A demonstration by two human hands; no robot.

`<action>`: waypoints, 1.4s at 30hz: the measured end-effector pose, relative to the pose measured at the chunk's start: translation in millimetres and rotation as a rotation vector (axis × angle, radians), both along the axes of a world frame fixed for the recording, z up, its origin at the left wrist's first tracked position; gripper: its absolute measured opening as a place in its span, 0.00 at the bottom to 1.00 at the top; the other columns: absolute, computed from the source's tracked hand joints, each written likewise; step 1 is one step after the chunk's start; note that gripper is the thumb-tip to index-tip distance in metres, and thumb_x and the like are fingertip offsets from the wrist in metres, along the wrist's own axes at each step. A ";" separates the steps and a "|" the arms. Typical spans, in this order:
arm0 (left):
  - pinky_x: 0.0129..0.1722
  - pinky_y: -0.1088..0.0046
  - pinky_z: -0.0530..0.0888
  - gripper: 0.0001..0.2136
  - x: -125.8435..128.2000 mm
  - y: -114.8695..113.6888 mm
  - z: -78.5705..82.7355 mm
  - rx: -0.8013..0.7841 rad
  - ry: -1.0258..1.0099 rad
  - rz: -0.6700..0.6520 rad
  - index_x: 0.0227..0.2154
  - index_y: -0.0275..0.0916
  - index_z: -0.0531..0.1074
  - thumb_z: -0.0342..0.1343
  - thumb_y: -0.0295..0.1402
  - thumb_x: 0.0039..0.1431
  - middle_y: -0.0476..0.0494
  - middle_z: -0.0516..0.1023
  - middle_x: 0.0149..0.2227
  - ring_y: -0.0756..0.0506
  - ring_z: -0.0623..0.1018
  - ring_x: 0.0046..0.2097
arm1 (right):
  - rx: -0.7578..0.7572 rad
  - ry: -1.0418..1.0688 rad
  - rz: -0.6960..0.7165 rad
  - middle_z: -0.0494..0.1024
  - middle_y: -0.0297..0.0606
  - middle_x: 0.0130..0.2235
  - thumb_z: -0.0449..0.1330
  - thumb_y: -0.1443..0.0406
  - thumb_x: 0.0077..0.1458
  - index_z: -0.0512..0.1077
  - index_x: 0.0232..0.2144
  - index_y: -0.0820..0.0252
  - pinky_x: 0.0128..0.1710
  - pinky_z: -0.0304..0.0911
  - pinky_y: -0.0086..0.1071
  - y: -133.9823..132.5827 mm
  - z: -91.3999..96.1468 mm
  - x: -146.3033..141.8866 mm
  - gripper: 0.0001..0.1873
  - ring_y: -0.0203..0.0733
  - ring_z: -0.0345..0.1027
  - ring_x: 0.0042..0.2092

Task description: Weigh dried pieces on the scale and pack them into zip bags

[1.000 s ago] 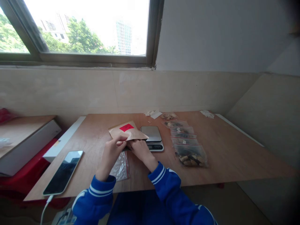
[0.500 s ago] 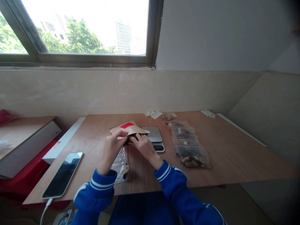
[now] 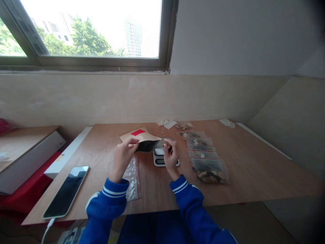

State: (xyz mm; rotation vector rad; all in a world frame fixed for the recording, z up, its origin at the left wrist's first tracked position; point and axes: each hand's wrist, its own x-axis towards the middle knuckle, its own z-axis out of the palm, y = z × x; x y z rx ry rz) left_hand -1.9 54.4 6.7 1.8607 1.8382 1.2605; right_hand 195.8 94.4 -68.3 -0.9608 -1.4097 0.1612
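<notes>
My left hand (image 3: 124,156) is closed on the near edge of a brown paper pouch (image 3: 149,136) with a red label. The pouch's mouth gapes toward me and shows a dark inside. Over the digital kitchen scale (image 3: 158,162), my right hand (image 3: 171,155) pinches a small brown and dark piece, perhaps a dried slice; the fingers partly hide it. The hand and pouch cover much of the scale's plate. Below the pouch, a clear zip bag (image 3: 132,184) with a red seal lies flat, partly behind my left forearm.
Several zip bags of dried slices (image 3: 210,174) overlap in a row right of the scale. Pale scraps (image 3: 165,122) and another bag of pieces (image 3: 184,126) lie at the back. A phone (image 3: 67,192) with a charging cable rests at the left edge. White scraps (image 3: 227,123) lie back right.
My right hand has come out of the pouch and moved right over the scale with a small piece. The dark-edged slice seen by the flat zip bag no longer shows there.
</notes>
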 end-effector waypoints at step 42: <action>0.34 0.76 0.74 0.10 -35.8 10.7 20.1 0.101 -0.098 0.128 0.34 0.43 0.79 0.58 0.41 0.54 0.50 0.83 0.33 0.46 0.82 0.35 | -0.150 -0.797 0.644 0.73 0.41 0.51 0.53 0.63 0.64 0.70 0.49 0.57 0.53 0.63 0.35 -64.5 8.8 -43.3 0.14 0.42 0.66 0.51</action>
